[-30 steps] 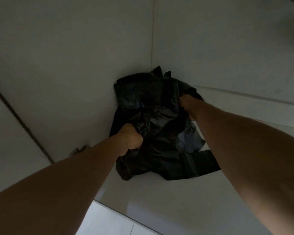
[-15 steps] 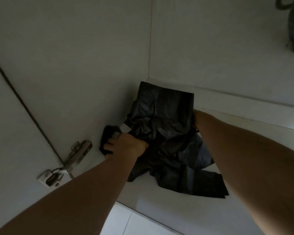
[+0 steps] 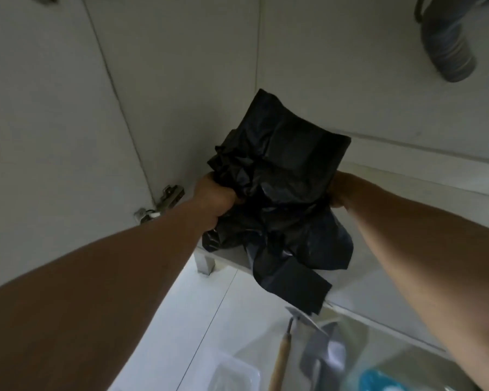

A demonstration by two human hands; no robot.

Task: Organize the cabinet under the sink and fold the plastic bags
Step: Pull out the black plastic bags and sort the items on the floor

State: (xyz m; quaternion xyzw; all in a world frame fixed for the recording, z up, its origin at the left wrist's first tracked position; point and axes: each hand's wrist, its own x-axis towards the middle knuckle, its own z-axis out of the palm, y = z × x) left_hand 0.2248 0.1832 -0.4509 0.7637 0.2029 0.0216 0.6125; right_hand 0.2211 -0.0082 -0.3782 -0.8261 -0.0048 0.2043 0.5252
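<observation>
While two hands, left hand (image 3: 216,197) and right hand (image 3: 339,193), hold one black bag bundle (image 3: 280,198).

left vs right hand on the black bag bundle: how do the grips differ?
The left hand grips the black bags at their left side, knuckles in plain view; the right hand holds the right side, its fingers hidden behind the plastic. The left hand sits by the door hinge; the right hand is away from it. Both hold the bundle lifted, with loose ends hanging below.

The black bags (image 3: 277,198) hide the right hand's (image 3: 336,193) fingers.
</observation>
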